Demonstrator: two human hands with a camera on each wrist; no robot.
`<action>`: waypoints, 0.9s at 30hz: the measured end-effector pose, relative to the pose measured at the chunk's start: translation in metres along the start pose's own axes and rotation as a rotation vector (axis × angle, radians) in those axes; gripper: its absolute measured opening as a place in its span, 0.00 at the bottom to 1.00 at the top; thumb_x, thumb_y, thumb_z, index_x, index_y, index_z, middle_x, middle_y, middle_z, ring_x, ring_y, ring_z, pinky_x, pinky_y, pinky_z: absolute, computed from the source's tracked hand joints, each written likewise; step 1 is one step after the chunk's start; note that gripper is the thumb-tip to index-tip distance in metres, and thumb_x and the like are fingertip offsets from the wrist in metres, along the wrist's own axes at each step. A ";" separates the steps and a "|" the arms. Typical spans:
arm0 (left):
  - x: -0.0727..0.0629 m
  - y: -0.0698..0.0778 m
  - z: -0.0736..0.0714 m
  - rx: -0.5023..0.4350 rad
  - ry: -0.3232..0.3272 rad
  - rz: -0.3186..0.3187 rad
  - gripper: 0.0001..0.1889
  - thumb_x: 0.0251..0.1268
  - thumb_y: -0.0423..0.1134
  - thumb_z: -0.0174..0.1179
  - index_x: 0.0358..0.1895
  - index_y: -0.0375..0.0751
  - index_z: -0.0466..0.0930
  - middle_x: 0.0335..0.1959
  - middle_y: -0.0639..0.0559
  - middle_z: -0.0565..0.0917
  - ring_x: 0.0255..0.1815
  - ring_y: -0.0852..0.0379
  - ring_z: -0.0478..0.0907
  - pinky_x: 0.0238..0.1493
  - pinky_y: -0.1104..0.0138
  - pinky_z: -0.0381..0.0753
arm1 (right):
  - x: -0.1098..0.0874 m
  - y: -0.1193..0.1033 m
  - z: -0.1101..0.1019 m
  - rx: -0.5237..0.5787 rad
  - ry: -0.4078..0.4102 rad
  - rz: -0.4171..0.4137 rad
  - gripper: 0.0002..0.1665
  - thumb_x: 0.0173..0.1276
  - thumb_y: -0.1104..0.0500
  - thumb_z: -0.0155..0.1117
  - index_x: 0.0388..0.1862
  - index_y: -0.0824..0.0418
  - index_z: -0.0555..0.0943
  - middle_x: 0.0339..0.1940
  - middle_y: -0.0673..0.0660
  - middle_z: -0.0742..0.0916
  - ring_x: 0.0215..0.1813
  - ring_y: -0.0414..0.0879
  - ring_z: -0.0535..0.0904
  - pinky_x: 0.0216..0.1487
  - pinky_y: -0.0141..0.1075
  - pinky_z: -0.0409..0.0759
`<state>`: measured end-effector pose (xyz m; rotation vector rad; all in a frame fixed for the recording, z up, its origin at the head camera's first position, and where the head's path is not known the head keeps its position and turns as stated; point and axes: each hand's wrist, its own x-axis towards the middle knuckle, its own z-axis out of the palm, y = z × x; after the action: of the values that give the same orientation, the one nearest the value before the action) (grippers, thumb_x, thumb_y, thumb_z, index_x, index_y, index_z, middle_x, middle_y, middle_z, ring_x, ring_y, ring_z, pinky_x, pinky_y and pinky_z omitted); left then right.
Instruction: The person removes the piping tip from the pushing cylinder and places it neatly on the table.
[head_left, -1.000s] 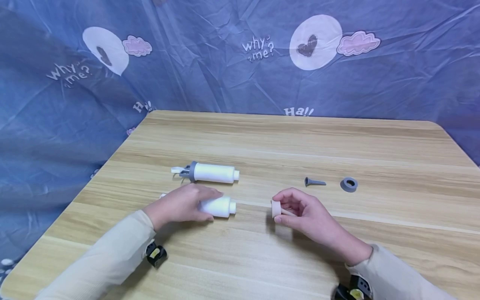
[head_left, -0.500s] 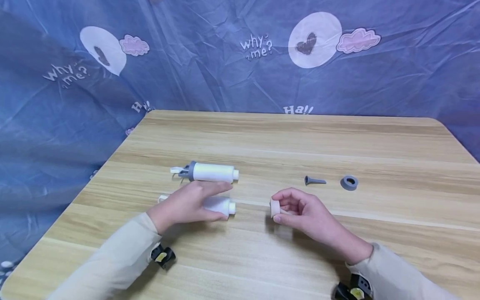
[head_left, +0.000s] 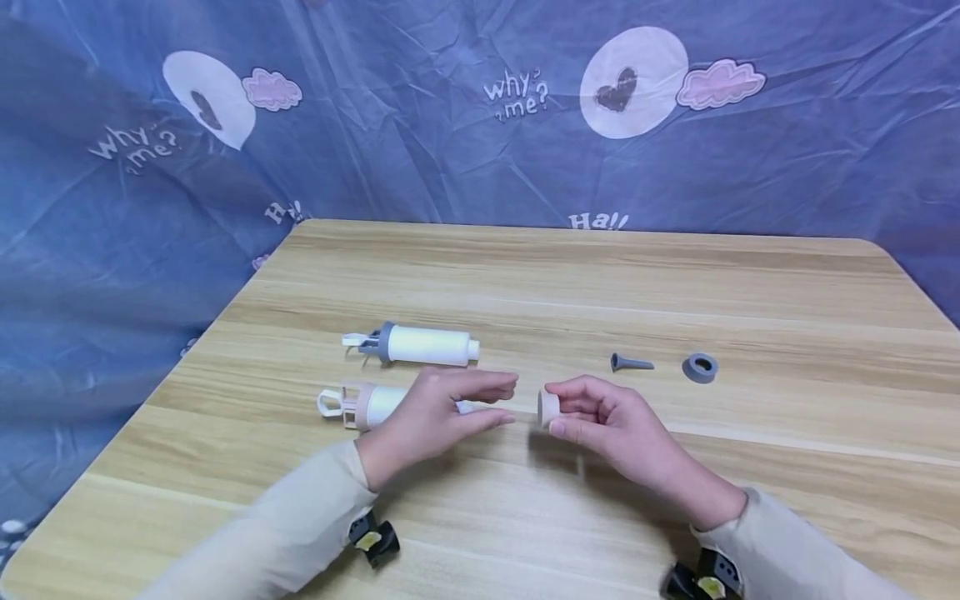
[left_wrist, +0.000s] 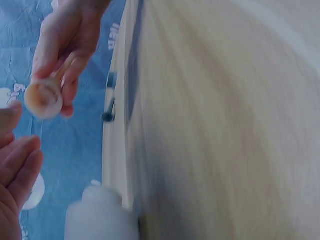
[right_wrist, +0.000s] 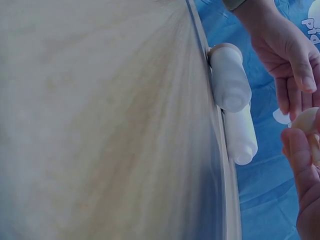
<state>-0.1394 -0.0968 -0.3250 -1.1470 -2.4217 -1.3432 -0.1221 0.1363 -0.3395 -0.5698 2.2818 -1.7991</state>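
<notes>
My right hand point(head_left: 618, 425) pinches a pale pinkish round cap point(head_left: 549, 407) between thumb and fingers. In the left wrist view the hollow face of this cap point(left_wrist: 44, 100) shows, with a pale stem behind it. My left hand point(head_left: 442, 417) reaches toward the cap, fingers straight and thumb apart, a small gap from it and holding nothing. Below that hand lies a white syringe-like cylinder point(head_left: 384, 406) with a pinkish collar and a white loop handle; its nozzle end is mostly hidden. Behind it lies a similar white cylinder point(head_left: 429, 345) with a grey collar.
On the right side of the wooden table point(head_left: 570, 275) lie a small grey cone-shaped nozzle point(head_left: 632, 363) and a grey ring point(head_left: 700, 367). A blue printed cloth point(head_left: 420, 108) hangs behind the table and at its left.
My left hand has left the pinkish-collared cylinder and moved right toward the cap, uncovering the collar and handle. The right hand stays in place, with the cap turned slightly.
</notes>
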 end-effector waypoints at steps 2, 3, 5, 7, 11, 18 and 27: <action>0.001 0.002 0.006 -0.050 -0.006 -0.069 0.21 0.50 0.33 0.67 0.51 0.32 0.79 0.46 0.42 0.83 0.44 0.56 0.83 0.47 0.74 0.77 | 0.000 -0.001 0.001 0.001 0.013 -0.004 0.23 0.58 0.64 0.66 0.51 0.73 0.75 0.41 0.68 0.85 0.41 0.38 0.83 0.41 0.31 0.81; 0.001 0.002 0.009 -0.074 -0.010 -0.106 0.22 0.51 0.34 0.67 0.52 0.32 0.78 0.48 0.42 0.82 0.45 0.55 0.82 0.48 0.74 0.77 | 0.000 -0.001 0.001 0.002 0.019 -0.004 0.23 0.58 0.64 0.66 0.51 0.73 0.75 0.41 0.68 0.85 0.41 0.38 0.83 0.41 0.31 0.81; 0.002 0.002 0.014 -0.119 -0.014 -0.170 0.23 0.51 0.34 0.67 0.53 0.32 0.77 0.51 0.42 0.81 0.47 0.54 0.81 0.48 0.74 0.77 | 0.000 -0.001 0.002 0.007 0.027 -0.007 0.23 0.57 0.64 0.66 0.51 0.74 0.75 0.41 0.68 0.85 0.41 0.38 0.83 0.41 0.31 0.81; 0.002 0.001 0.018 -0.156 -0.008 -0.208 0.24 0.51 0.33 0.67 0.54 0.32 0.77 0.52 0.41 0.80 0.48 0.53 0.81 0.48 0.74 0.77 | 0.000 -0.001 0.002 0.010 0.029 -0.010 0.23 0.58 0.64 0.66 0.51 0.74 0.75 0.41 0.68 0.85 0.41 0.38 0.83 0.41 0.31 0.81; 0.003 0.001 0.024 -0.195 0.012 -0.221 0.23 0.50 0.32 0.67 0.53 0.31 0.77 0.51 0.40 0.80 0.47 0.52 0.81 0.46 0.74 0.78 | 0.001 -0.001 0.003 0.013 0.028 -0.021 0.23 0.58 0.64 0.65 0.51 0.74 0.75 0.40 0.67 0.85 0.41 0.38 0.83 0.41 0.31 0.81; 0.003 0.001 0.028 -0.250 0.018 -0.217 0.23 0.50 0.31 0.67 0.53 0.32 0.78 0.50 0.40 0.81 0.46 0.53 0.82 0.45 0.73 0.79 | 0.001 -0.001 0.004 0.027 0.022 -0.043 0.22 0.58 0.65 0.65 0.50 0.75 0.74 0.41 0.68 0.85 0.41 0.39 0.83 0.43 0.32 0.81; 0.002 0.000 0.031 -0.366 0.006 -0.241 0.24 0.49 0.28 0.66 0.54 0.30 0.76 0.49 0.37 0.81 0.42 0.47 0.83 0.42 0.70 0.80 | 0.002 0.000 0.004 0.045 0.021 -0.033 0.21 0.57 0.68 0.65 0.49 0.76 0.74 0.41 0.70 0.84 0.41 0.38 0.83 0.42 0.32 0.81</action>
<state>-0.1338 -0.0717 -0.3420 -0.9352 -2.4373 -1.9217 -0.1226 0.1315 -0.3407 -0.5875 2.2523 -1.8746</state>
